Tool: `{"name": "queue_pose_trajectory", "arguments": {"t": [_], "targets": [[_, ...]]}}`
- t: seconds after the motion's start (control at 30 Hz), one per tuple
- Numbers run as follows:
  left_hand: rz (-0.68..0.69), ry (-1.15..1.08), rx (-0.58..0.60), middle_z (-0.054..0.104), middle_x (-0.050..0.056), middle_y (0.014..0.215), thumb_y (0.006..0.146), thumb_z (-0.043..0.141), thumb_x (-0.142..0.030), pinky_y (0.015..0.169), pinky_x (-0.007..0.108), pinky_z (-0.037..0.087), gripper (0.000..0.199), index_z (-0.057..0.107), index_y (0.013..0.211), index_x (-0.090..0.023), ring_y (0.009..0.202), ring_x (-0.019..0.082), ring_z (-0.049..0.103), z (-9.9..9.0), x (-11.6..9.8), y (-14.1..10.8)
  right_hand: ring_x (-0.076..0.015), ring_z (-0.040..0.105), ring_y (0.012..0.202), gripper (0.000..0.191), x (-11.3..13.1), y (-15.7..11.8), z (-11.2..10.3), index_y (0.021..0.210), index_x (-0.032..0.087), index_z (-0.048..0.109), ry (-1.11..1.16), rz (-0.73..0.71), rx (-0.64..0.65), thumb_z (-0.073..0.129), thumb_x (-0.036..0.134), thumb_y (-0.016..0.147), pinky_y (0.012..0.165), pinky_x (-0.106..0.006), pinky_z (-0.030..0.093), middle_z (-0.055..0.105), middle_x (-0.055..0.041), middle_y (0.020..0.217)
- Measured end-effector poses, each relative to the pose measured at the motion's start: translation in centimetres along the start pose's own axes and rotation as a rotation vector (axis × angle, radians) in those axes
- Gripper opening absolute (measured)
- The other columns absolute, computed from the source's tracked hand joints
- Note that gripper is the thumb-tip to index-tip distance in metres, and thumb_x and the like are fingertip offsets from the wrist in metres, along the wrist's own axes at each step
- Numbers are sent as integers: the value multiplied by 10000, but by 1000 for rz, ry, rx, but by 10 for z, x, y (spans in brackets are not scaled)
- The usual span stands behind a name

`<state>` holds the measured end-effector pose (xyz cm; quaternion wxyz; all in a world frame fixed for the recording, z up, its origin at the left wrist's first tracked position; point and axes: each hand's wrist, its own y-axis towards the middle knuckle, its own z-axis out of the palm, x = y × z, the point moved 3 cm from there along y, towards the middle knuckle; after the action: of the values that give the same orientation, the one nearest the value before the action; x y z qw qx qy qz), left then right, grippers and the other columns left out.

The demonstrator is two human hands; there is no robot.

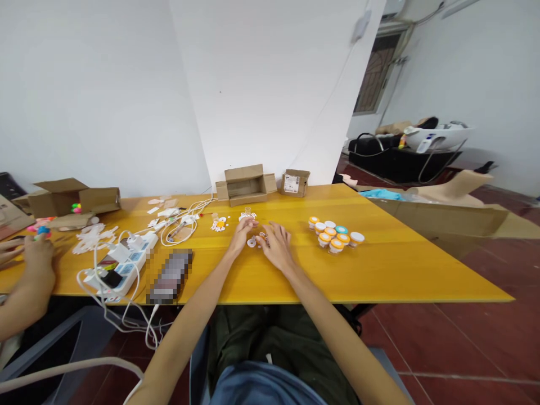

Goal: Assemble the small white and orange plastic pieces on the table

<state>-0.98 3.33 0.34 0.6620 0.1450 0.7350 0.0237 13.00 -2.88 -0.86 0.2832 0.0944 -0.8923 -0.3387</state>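
My left hand [240, 236] is over the middle of the yellow table, its fingers pressed together near a pile of small white and orange pieces [247, 216]. What it holds, if anything, is too small to name. Beside it my right hand [276, 243] hovers with fingers apart and curved over more small pieces [252, 242]. Left of both hands lies another cluster of white and yellow pieces [219, 224]. Several small round tubs [336, 244] with orange, white and teal lids stand grouped to the right.
An open cardboard box [247, 188] and a smaller box [294, 183] stand at the back edge. A power strip [126, 267] with cables and a phone [171, 275] lie at left. Another person's hands [37, 256] are at far left.
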Motion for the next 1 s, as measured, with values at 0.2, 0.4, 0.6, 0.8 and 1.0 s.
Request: {"name": "queue_pose_trajectory", "arguments": {"t": [0.2, 0.4, 0.6, 0.8, 1.0], "targets": [[26, -50, -116, 765, 48, 1053, 888, 541, -344, 977, 358, 523, 208, 663, 1010, -228, 1008, 191, 713, -8, -4, 0, -308, 468, 1313, 141, 27, -6, -1, 977, 279, 727, -95, -335, 210, 590, 301, 952, 1075, -516, 322, 697, -86, 1149], [12, -18, -104, 775, 64, 1004, 898, 532, -437, 928, 339, 536, 283, 689, 975, -214, 996, 201, 719, -8, -2, 1, -293, 476, 1312, 213, 23, -5, 1, 1000, 297, 739, -115, -334, 229, 540, 224, 973, 1065, -519, 311, 720, -74, 1062], [-12, 4, -102, 781, 50, 943, 893, 541, -422, 895, 343, 533, 265, 699, 904, -210, 960, 207, 723, -7, 0, 2, -306, 491, 1271, 230, 14, -2, 2, 922, 266, 728, -136, -247, 198, 522, 167, 952, 1005, -504, 337, 718, -94, 1097], [-8, 59, -80, 778, 40, 937, 901, 548, -349, 882, 342, 530, 209, 707, 903, -213, 945, 205, 712, -6, -2, -1, -301, 495, 1254, 238, 11, -2, -2, 960, 256, 717, -74, -200, 132, 504, 150, 946, 966, -466, 339, 697, -101, 1186], [26, 88, -60, 763, 38, 914, 881, 579, -261, 914, 354, 526, 144, 707, 845, -205, 936, 206, 701, -4, -5, -1, -295, 524, 1146, 217, 10, 2, -13, 937, 238, 708, -73, -92, 90, 505, 162, 943, 924, -441, 345, 693, -114, 1142]]}}
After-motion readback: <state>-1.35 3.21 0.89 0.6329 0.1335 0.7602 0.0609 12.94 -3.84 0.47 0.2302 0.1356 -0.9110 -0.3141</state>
